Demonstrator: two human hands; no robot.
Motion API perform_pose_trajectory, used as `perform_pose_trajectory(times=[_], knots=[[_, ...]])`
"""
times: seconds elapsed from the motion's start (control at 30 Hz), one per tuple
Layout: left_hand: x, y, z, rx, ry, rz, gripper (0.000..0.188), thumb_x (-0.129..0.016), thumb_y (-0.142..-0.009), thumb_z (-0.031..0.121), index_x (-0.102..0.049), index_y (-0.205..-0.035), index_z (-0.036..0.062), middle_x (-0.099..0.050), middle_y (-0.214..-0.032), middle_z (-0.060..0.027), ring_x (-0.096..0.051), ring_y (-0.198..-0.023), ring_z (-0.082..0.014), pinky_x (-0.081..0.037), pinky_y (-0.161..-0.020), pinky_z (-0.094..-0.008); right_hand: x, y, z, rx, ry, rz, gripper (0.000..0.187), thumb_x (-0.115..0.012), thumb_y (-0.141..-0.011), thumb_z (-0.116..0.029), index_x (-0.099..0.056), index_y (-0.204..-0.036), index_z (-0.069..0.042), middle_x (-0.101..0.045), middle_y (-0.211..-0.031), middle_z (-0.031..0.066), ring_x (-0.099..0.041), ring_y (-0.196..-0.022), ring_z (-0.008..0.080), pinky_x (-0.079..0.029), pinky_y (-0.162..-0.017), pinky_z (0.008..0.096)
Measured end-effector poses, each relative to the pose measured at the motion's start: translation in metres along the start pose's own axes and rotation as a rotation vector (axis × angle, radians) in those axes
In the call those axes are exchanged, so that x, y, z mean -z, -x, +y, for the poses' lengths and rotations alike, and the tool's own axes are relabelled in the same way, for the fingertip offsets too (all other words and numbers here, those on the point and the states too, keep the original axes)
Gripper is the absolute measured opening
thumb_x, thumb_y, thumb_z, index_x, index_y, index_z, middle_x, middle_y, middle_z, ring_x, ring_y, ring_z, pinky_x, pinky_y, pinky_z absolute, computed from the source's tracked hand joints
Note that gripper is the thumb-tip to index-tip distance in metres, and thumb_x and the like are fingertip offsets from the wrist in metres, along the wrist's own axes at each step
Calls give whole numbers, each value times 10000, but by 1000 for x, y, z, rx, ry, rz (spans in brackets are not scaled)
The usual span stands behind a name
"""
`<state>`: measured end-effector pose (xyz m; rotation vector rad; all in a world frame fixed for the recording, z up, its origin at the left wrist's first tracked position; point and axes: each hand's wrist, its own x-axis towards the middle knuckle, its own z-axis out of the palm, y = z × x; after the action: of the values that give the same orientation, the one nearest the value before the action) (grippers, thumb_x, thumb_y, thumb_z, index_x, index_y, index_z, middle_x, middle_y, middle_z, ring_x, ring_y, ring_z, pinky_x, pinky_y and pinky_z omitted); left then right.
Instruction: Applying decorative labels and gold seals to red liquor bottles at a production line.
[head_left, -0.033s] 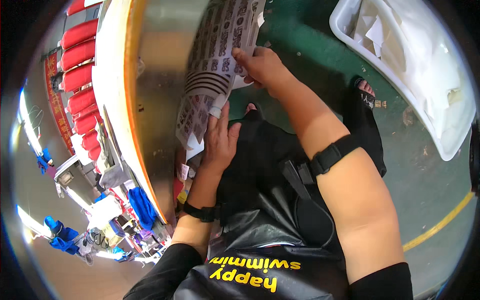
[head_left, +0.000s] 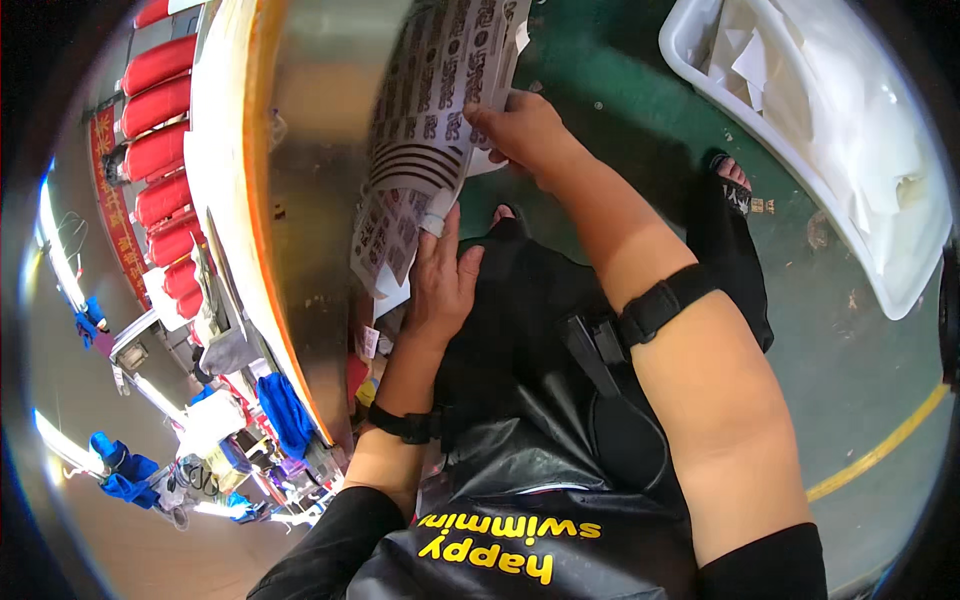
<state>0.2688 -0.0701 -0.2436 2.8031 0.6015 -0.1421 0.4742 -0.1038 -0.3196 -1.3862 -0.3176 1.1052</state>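
A large translucent sheet (head_left: 421, 130) printed with rows of dark marks and curved stripes hangs beside the metal side of a table. My right hand (head_left: 523, 137) pinches its right edge, thumb on top and the other fingers behind. Lower down, my left hand (head_left: 441, 283) lies with fingers stretched out, their tips at the sheet's lower right edge. White tape (head_left: 434, 222) wraps one fingertip of that hand. Below the printed sheet, a white paper corner (head_left: 391, 293) sticks out. The sheet's upper end runs out of view.
The table (head_left: 232, 150) with a pale top and orange edge stands at my left. Red padded rolls (head_left: 158, 109) line its far side. A white tub (head_left: 800, 165) holding pale sheets sits on the green floor (head_left: 610, 60) at the right. Blue cloth (head_left: 286, 415) hangs near the table's end.
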Motion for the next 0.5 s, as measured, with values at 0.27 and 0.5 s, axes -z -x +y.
perform_pose_trajectory(times=[0.27,0.5], knots=[[-3,6,-9,-25,-86,71,465,-547,-932,155,-450,-1336,-55,-528,-1217,-270,-517,-1119,-422,-425,-945,-432,11,-3,-10,-23,-257,109,295,-567,-913,-257,-620,-1024,11,-682,-844,93,-644,-651,163,-512,-541,294],[-4,4,-15,25,23,141,238,-575,-902,116,-591,-1106,-5,-580,-1100,-224,-567,-982,-383,-452,-851,-416,25,-27,17,-27,-41,242,549,-583,-896,-495,-607,-957,50,-649,-789,123,-629,-642,191,-539,-588,337]])
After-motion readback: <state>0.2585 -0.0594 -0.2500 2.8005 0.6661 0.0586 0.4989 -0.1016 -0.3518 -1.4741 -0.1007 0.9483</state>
